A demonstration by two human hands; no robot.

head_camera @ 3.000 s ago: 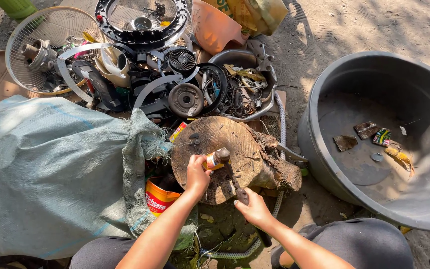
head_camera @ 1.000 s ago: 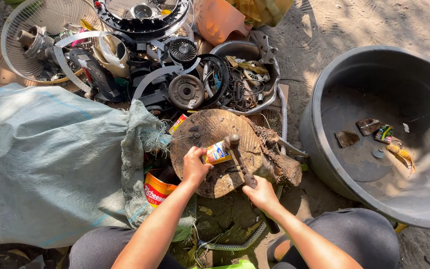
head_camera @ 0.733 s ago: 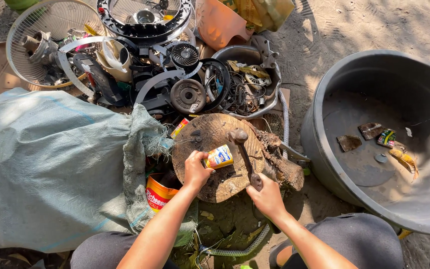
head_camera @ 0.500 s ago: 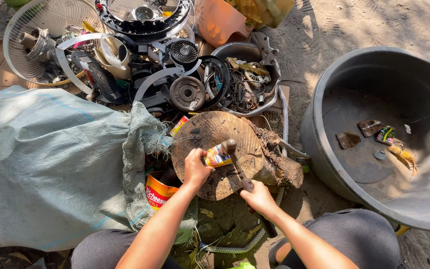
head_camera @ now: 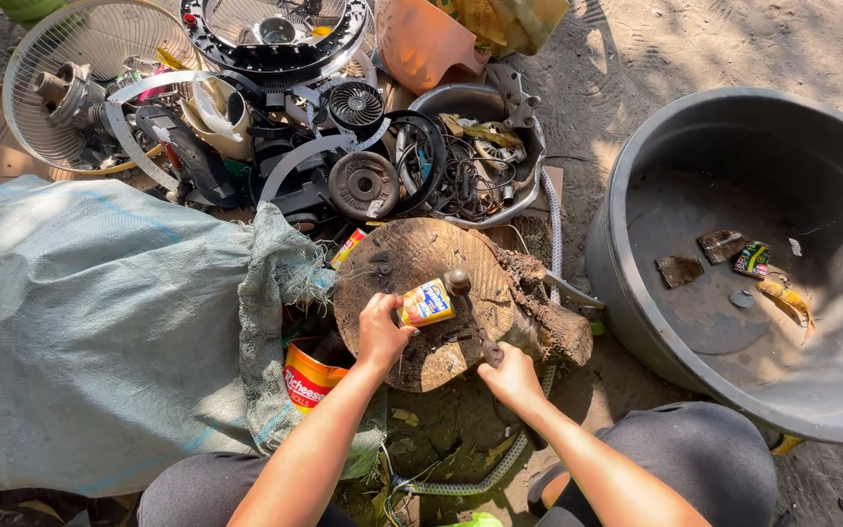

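My left hand (head_camera: 382, 332) grips a small can with a yellow and blue label (head_camera: 427, 302), holding it on its side on a round wooden stump (head_camera: 407, 263). My right hand (head_camera: 511, 371) holds the handle of a hammer, whose dark head (head_camera: 458, 283) rests just right of the can on the stump. Small dark metal bits lie on the wood near both hands.
A large grey tub (head_camera: 636, 205) with a few flattened scraps stands at the right. A big grey-green woven sack (head_camera: 90, 332) lies left, with an orange can (head_camera: 309, 379) beside it. A pile of scrap metal and fan parts (head_camera: 343, 146) fills the back. A ribbed hose (head_camera: 470, 478) curls near my knees.
The hammer has swung up and down by the can several times; its head is now low beside the can. My left hand keeps hold of the can on the stump.
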